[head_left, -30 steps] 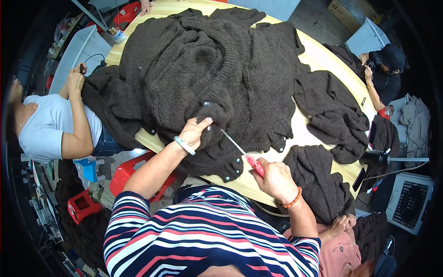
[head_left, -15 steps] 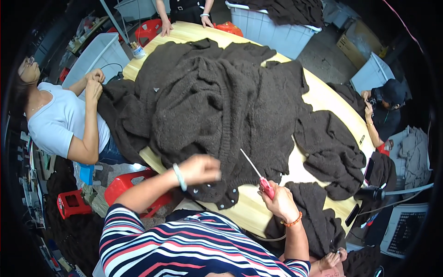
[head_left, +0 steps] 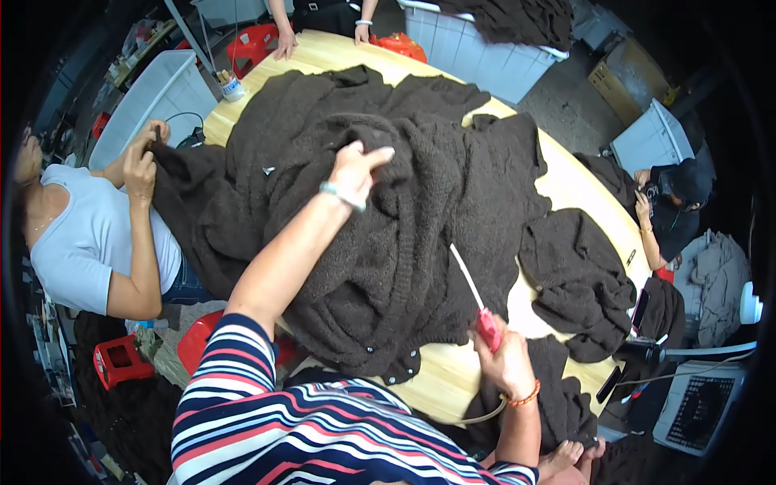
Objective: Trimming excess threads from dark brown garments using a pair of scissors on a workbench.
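A large heap of dark brown knitted sweaters [head_left: 477, 202] is spread over the table before me. My left hand [head_left: 358, 171], with a pale bangle at the wrist, reaches across onto the knit. Its thumb and forefinger are apart; the other fingers are partly hidden. My right hand [head_left: 505, 364], wearing an orange bead bracelet, is closed round a pink-handled tool [head_left: 488, 330] with a long thin pale shaft. The shaft points away over the sweater's near right part, and its exact kind is unclear. Small shiny buttons [head_left: 393, 379] show at the heap's near edge.
Around the pale wooden table [head_left: 440, 380] are a person in a white shirt [head_left: 89, 234] holding knit at left, a person in a dark cap [head_left: 683, 194] at right and hands at the far edge. White bins [head_left: 477, 61], red stools [head_left: 121, 361] and a tan cord [head_left: 485, 414] are nearby.
My left hand has moved away from me, from the buttoned near edge up onto the middle of the heap. The right hand and tool have shifted slightly right and nearer.
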`<control>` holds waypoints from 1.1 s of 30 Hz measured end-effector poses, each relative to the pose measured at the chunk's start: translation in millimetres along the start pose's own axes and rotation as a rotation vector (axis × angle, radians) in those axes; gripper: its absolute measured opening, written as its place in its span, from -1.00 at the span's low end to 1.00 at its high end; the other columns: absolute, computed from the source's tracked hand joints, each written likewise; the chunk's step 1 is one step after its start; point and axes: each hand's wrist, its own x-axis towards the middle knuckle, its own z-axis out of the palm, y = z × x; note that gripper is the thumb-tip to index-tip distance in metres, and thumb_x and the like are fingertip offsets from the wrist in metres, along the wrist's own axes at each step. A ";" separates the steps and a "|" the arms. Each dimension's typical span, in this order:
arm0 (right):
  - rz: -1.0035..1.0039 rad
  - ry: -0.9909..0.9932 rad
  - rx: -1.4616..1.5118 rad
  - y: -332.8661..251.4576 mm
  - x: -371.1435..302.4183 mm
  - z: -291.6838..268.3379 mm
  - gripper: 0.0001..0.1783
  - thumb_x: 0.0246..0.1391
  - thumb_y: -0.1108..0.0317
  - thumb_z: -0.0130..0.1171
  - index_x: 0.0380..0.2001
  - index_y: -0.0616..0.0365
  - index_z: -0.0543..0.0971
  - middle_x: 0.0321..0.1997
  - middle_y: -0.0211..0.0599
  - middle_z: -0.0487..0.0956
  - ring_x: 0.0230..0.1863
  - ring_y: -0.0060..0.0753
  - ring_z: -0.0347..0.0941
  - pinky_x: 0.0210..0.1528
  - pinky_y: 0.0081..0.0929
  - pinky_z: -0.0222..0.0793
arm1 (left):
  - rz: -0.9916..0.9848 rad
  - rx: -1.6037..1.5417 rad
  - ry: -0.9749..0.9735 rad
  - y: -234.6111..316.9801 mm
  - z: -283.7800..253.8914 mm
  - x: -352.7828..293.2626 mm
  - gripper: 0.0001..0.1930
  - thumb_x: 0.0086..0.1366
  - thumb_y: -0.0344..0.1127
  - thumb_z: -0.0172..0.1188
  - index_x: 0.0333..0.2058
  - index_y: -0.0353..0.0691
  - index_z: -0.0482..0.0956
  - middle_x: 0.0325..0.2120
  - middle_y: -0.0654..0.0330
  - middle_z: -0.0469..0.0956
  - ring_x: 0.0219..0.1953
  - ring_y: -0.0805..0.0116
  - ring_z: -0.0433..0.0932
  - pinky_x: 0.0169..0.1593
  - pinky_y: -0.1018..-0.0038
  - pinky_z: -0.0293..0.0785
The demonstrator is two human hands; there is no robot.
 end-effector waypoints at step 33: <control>-0.340 -0.116 0.022 -66.3 99.3 50.9 -0.56 -0.03 0.44 0.30 -0.05 0.19 0.44 -0.25 -0.07 0.58 -0.19 -0.03 0.55 -0.08 -0.28 0.42 | -0.224 -0.120 -0.062 -60.9 -49.6 -166.1 -0.87 0.32 -0.25 0.25 -0.23 -0.13 0.61 -0.35 0.33 0.61 -0.45 0.56 0.54 -0.48 0.65 0.42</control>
